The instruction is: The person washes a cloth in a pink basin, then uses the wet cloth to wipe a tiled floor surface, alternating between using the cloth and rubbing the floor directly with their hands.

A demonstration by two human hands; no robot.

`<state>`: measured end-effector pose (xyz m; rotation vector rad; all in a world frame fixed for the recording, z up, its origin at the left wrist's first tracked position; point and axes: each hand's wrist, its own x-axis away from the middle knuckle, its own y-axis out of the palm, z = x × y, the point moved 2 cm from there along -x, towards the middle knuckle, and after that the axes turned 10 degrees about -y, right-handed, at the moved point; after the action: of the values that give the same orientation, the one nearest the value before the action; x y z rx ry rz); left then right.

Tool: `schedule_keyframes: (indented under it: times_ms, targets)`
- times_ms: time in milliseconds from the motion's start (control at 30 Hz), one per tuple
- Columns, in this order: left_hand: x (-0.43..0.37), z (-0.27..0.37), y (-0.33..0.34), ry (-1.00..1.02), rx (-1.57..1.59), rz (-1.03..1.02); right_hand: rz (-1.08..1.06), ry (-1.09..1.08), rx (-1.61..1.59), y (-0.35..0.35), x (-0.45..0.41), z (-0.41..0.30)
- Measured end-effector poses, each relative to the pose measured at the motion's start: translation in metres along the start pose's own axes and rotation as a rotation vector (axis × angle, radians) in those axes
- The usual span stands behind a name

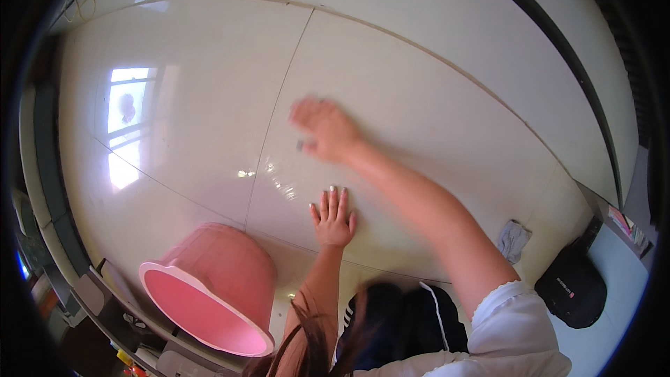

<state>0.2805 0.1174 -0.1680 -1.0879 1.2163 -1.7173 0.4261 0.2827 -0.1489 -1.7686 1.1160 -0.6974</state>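
Observation:
My left hand point(335, 226) lies palm down on the glossy tiled floor point(209, 115), its fingers apart and pointing away from me. Beyond it and partly blurred, my right hand point(325, 128) reaches out over the floor near a tile joint. I see no object held in it; a small dark spot shows by its thumb, too blurred to identify. Wet-looking streaks glint on the tile between the two hands. A large pink plastic tub point(220, 267) stands at the lower left, to the left of my left forearm.
At the right lie a grey cloth point(514, 241) and a black backpack point(573, 285). Plastic chairs point(112, 288) line the lower left. A dark strip point(581, 81) curves along the upper right, and my knees in dark trousers point(384, 324) are below.

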Motion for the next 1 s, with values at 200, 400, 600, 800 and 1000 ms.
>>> schedule_keyframes:
  times_ms: [200,400,600,800,1000]
  targets:
    - [-0.001,0.004,0.001,-0.002,0.039,-0.047,0.22,0.408,0.193,-0.005,0.0,0.037]
    - [0.001,-0.01,0.001,-0.034,0.068,-0.034,0.178,0.254,-0.058,-0.013,0.053,0.032]
    - [-0.021,-0.02,-0.019,-0.144,-0.038,0.021,0.168,0.697,0.212,0.029,0.225,-0.009]
    - [-0.115,-0.056,-0.067,-0.204,-0.069,0.192,0.155,0.795,0.171,0.055,0.272,-0.071]
    - [-0.13,0.058,-0.049,0.291,-0.196,-0.226,0.146,0.785,0.122,0.061,0.27,-0.076]
